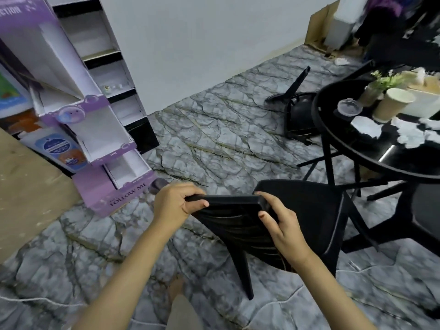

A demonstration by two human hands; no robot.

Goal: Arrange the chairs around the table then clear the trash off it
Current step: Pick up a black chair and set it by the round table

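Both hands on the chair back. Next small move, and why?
Probably push the chair toward the table so its seat tucks under. The left hand and right hand both grip its top rail, and the seat faces the table but lies mostly outside the rim.

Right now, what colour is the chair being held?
The chair is black; head view.

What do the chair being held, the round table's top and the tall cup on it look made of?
Chair: probably moulded plastic, black with a dull sheen; the one-piece slatted back and thin seat edge suggest it.
Table: the top looks like dark glass, glossy with a bright reflected streak, set in a black frame, likely metal.
Cup: paper, matte tan outside, white inside.
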